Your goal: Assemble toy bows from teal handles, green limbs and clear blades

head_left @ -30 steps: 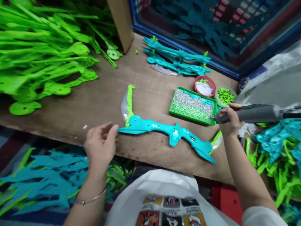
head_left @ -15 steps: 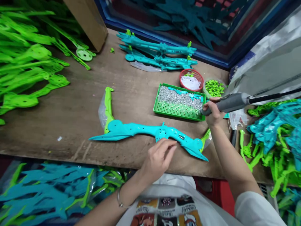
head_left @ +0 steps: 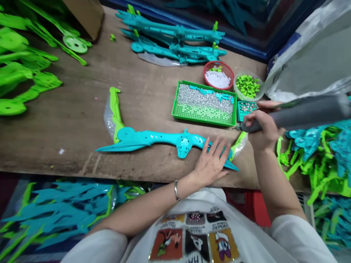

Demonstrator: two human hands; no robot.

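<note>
A turquoise plastic toy bow with lime-green end limbs lies across the table in front of me. My left hand rests flat on its right half with fingers spread, covering part of it. My right hand is wrapped round a grey electric screwdriver, held to the right of the bow with its tip pointing left. Just beyond that tip lies a green tray of small silver screws and turquoise pieces. Behind the screwdriver sits a small turquoise tray of little metal parts, partly hidden.
A red basket of white pieces and a clear bowl of lime-green parts stand behind the green tray. Turquoise bow halves are stacked at the back. Green parts pile up at left, mixed parts at right.
My left hand has moved right and opened from a pinch to lie flat on the bow. My right hand has drawn the screwdriver slightly right, off the green tray's corner. The view has shifted.
</note>
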